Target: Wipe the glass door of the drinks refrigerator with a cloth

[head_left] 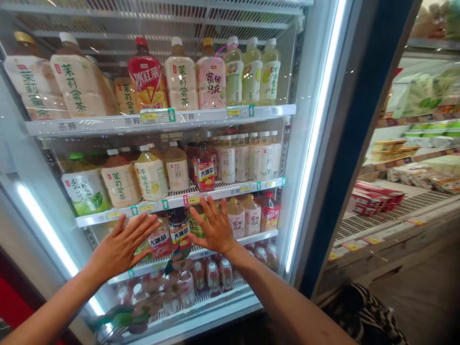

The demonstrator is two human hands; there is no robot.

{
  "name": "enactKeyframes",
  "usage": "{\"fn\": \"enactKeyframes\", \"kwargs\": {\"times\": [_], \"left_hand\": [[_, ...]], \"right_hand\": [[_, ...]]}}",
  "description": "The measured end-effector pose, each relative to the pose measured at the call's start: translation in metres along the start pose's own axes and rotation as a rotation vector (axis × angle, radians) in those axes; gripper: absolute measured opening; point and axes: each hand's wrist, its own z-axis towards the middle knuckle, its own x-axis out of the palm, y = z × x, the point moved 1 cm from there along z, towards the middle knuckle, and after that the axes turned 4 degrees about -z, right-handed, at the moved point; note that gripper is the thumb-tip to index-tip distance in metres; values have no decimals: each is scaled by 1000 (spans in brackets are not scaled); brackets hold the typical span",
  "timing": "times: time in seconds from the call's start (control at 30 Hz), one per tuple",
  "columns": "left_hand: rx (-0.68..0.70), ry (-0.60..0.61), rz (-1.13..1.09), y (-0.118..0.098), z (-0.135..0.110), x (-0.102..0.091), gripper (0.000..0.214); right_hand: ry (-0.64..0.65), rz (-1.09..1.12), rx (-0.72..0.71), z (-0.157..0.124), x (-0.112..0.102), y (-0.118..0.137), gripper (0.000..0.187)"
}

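Left hand: bare, raised in front of the drinks cooler [325, 158]; left hand [124, 247] shows its back, fingers extended and spread, nothing held.
Right hand: same pose, right hand [213, 225] wide open, fingers fanned upward, nothing held.
Contact: can't tell whether either hand touches anything; reflections lie over the lower part of the cooler.
Between hands: red-labelled bottle [160, 242] and black-labelled bottle [179, 229], side by side on the third shelf [258, 238], nearest the hands in view.
Third shelf, right end: peach-coloured bottles [244, 218], then a red bottle [270, 211].
Second shelf: green-labelled bottle [82, 189] at left, white-labelled bottles [227, 158] at right. Yellow price tag [193, 200] on its rail, right at the right fingertips in view.
Top shelf: large red bottle [147, 79] mid-left, pink-labelled bottle [211, 81] right of it, pale green bottles [251, 72] at the right end.
Bottom shelf: more bottles [212, 278], labels unreadable.
Right of cooler: another display with red packs [377, 196].
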Motion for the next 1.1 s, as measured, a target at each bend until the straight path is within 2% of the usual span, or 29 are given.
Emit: {"fn": "enactKeyframes", "kwargs": {"times": [0.03, 0.13, 0.2, 0.23, 0.33, 0.4, 0.47, 0.53, 0.57, 0.6, 0.63, 0.67, 0.77, 0.8, 0.83, 0.9, 1.0, 1.03, 1.07, 1.1], "left_hand": [[-56, -9, 5, 14, 6, -10, 73], [-364, -55, 7, 48, 25, -38, 83], [-422, -60, 3, 46, 19, -36, 89], [-376, -50, 0, 37, 9, -29, 91], [-70, 14, 4, 9, -25, -6, 85], [16, 45, 10, 11, -28, -5, 82], [-94, 1, 7, 30, -4, -22, 81], [-325, -110, -8, 51, 34, -42, 81], [-439, -143, -15, 56, 51, -48, 81], [-465, -173, -16, 55, 65, -50, 85], [-436, -173, -14, 50, 74, -47, 88], [-340, -149, -10, 40, 79, -41, 91], [107, 36, -12, 14, 79, -19, 88], [197, 95, -15, 13, 81, -17, 85], [228, 130, -18, 17, 87, -20, 82], [110, 108, -7, 34, 106, -36, 80], [-219, -98, 22, 50, 135, -57, 84], [-270, -149, 30, 46, 137, -56, 86], [-262, -165, 37, 37, 136, -50, 89], [-196, -152, 41, 26, 131, -41, 92]], "right_hand": [[-2, 1, 0, 0, 0, 0, 80], [-9, 19, 0, -1, 2, -1, 83], [3, 30, 1, -2, 3, 0, 83], [12, 35, 6, -2, 3, 0, 83], [64, 53, 26, -4, -1, 2, 83], [124, 78, 19, -4, -9, -1, 80], [176, 101, -41, 2, -21, -10, 76], [182, 95, -98, 16, -36, -26, 73], [171, 80, -111, 27, -43, -38, 73], [155, 59, -117, 41, -50, -50, 74], [138, 37, -120, 56, -55, -63, 75], [128, 15, -131, 73, -59, -76, 76], [154, -38, -199, 116, -62, -107, 77], [177, -53, -212, 126, -60, -114, 78], [197, -66, -217, 132, -58, -119, 79], [208, -87, -215, 137, -52, -124, 82], [170, -102, -213, 133, -45, -123, 82], [160, -103, -214, 131, -44, -122, 81], [152, -105, -213, 130, -44, -121, 80], [145, -107, -210, 129, -44, -121, 78]]}}
